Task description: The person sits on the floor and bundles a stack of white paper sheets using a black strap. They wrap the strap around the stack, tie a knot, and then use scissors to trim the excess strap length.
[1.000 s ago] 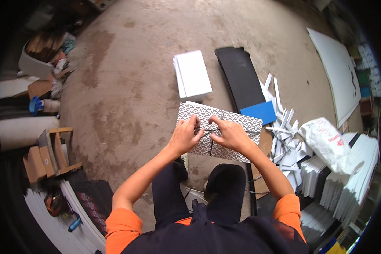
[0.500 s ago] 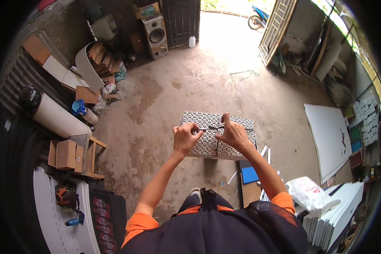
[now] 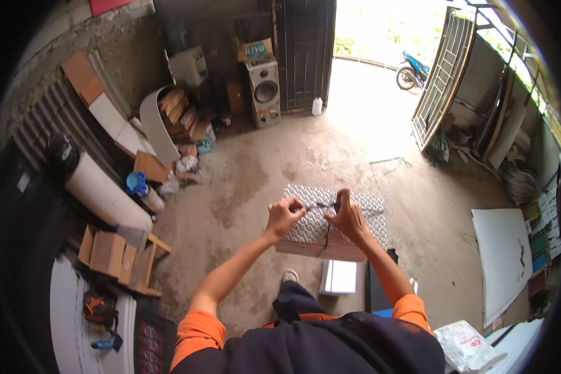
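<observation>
A rectangular block-like bundle (image 3: 371, 215) with a grey-and-white patterned top and brownish layered side is in front of me. A thin black strap (image 3: 328, 234) crosses its top and runs down the near side. My left hand (image 3: 282, 219) is closed in a pinch on the strap at the bundle's left part. To its right, my right hand (image 3: 350, 219) grips the same strap, its fingers bent around it near the crossing. Both hands sit just above the patterned top. What supports the bundle from below cannot be made out.
A white stack (image 3: 338, 277) shows below the bundle, near my shoe (image 3: 290, 275). Cardboard boxes (image 3: 108, 254) and a large cylinder (image 3: 106, 193) stand left. A white board (image 3: 502, 262) lies right. Ahead are a speaker (image 3: 265, 92), a white bottle (image 3: 317, 106) and an open barred door (image 3: 445, 78).
The view has tilted up, showing more of the doorway. The bundle's near side shows more, and the white stack has come into view below it. Both hands keep hold of the strap.
</observation>
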The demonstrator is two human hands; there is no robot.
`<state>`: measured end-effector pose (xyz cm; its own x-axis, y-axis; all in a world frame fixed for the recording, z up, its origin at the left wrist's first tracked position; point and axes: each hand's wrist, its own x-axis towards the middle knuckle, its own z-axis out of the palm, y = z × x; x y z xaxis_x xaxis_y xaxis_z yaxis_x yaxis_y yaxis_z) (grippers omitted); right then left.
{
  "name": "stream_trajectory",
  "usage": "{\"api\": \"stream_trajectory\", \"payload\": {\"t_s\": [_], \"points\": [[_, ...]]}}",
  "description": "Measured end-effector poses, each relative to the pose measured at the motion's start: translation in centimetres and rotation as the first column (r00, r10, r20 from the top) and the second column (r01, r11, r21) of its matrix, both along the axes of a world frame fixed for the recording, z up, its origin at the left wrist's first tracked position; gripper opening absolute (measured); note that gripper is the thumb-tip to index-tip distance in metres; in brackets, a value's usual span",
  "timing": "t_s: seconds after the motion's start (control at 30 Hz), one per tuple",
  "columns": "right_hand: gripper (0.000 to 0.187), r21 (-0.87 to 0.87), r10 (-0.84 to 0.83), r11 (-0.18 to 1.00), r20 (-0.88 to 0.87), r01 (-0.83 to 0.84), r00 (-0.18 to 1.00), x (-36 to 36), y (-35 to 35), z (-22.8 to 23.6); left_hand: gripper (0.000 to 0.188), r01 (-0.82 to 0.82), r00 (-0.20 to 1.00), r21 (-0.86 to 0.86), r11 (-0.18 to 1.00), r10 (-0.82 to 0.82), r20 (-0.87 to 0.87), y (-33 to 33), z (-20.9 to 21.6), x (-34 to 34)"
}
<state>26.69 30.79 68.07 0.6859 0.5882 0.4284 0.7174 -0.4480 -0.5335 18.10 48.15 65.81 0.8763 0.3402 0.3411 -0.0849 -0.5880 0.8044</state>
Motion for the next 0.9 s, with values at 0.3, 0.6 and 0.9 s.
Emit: {"api": "stream_trajectory", "payload": {"t_s": [0.3, 0.6, 0.9], "points": [[0.047, 0.049, -0.067, 0.997, 0.014, 0.066, 0.998, 15.8, 8.2, 0.4, 0.018, 0.042, 0.999, 0.015, 0.999, -0.042, -0.014, 8.5, 1.5, 16.7], [0.042, 0.067, -0.257, 0.965, 0.093, 0.252, 0.962, 31.1, 11.8, 2.3, 0.010, 0.238, 0.971, -0.123, 0.963, -0.236, 0.031, 12.8, 3.0, 35.7], [0.039, -0.023, -0.610, 0.792, -0.022, 0.610, 0.792, 43.5, 9.5, 2.2, 0.015, 0.582, 0.812, -0.041, 0.812, -0.577, 0.092, 10.7, 1.9, 55.6]]}}
